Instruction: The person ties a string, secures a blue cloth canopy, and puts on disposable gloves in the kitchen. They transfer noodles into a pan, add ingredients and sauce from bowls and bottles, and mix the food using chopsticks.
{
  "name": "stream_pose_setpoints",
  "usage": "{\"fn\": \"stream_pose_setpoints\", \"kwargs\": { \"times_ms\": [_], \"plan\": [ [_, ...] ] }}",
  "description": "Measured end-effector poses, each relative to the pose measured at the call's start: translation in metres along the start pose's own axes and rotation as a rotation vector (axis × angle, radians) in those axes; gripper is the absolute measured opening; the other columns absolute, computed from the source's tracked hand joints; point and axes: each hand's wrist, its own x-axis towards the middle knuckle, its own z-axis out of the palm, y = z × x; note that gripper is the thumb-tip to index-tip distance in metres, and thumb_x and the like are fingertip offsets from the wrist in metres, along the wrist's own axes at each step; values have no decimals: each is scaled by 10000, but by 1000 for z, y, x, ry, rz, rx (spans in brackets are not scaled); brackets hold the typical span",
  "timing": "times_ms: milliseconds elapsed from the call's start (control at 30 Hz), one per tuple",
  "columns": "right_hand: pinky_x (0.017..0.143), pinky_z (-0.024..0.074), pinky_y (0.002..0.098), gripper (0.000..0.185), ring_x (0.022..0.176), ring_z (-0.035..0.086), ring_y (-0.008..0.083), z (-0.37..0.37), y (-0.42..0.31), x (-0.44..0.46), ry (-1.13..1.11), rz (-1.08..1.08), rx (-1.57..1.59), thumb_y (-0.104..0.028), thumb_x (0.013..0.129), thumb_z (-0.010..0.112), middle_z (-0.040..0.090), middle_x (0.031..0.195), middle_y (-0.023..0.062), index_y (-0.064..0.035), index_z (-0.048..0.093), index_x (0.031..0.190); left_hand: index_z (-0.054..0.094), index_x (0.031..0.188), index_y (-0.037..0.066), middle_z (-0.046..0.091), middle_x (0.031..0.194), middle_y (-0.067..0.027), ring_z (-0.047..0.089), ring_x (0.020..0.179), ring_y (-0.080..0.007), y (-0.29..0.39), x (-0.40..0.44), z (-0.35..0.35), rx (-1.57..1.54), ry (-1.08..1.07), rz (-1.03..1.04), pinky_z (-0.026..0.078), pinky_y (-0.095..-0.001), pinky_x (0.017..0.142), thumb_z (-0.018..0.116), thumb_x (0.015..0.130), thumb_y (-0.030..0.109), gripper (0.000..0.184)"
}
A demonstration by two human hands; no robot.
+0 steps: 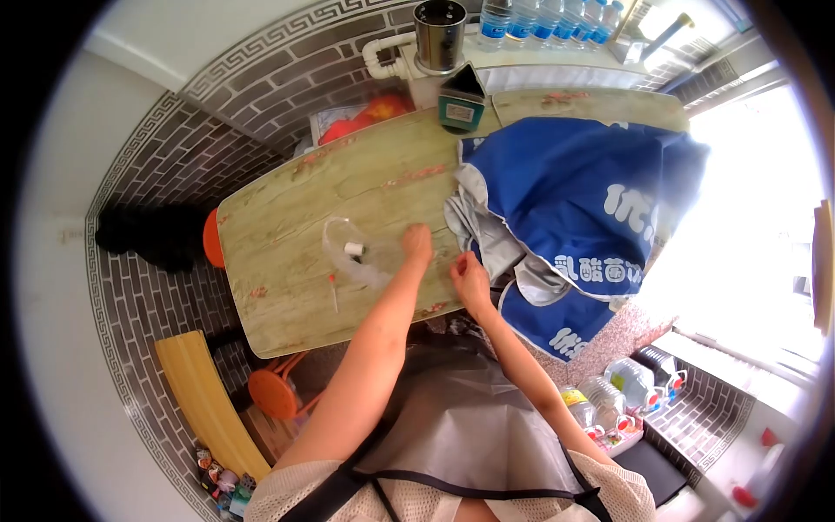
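Two bare hands over a greenish table (287,217), close together, left hand (417,244) a bit farther out than the right hand (470,280). The left one is curled up near the middle of the tabletop, next to some clear plastic (376,275); can't tell if it's got a bit of that pinched or nothing at all. The right one has its fingers drawn in narrow at the left edge of a big blue cover (557,174), and honestly I can't tell if it's gripping anything either.

The cover takes up the right half of the table, kinda heaped. It's too rumpled for a tidy long axis, but the widest stretch runs left to right, and a lower flap hangs off the near edge. Its white lettering (600,265) reads left to right with the tops facing the far side. The silvery lining (491,233) is showing along the left edge, so that folded-back part faces the hands.

Left of the left hand there's a small white roll (353,248) by the plastic, and a skinny red-ended stick (334,280) lying near-to-far, red end pointing far. At the far edge: a dark green box (460,111), with a metal canister (439,39) and water bottles (546,22) beyond it.
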Motion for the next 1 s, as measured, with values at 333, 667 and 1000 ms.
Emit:
{"fn": "stream_pose_setpoints", "kwargs": {
  "times_ms": [333,667,1000],
  "plan": [
    [606,474,373,159,651,605,292,5,2,8,-30,-60,17,-79,787,632,609,708,137,-19,542,903,630,812,-4,640,821,-186,638,794,-342,-10,-5,-40,-489,87,-82,513,-435,707,641,749,145,162],
    [640,495,412,125,726,621,350,29,-92,24,-119,-285,189,-38,792,579,635,821,167,-32,615,911,594,994,-37,662,827,-98,634,713,-149,-56,-52,-198,-1697,104,-432,510,-250,634,625,859,64,172],
    [710,498,405,157,768,631,323,180,-144,65,-594,-704,-212,-84,759,602,663,870,164,-41,663,897,588,1044,-21,640,884,-84,611,802,-154,-163,-197,-219,-1857,315,-672,489,-233,724,597,884,48,175]
  ]
}}
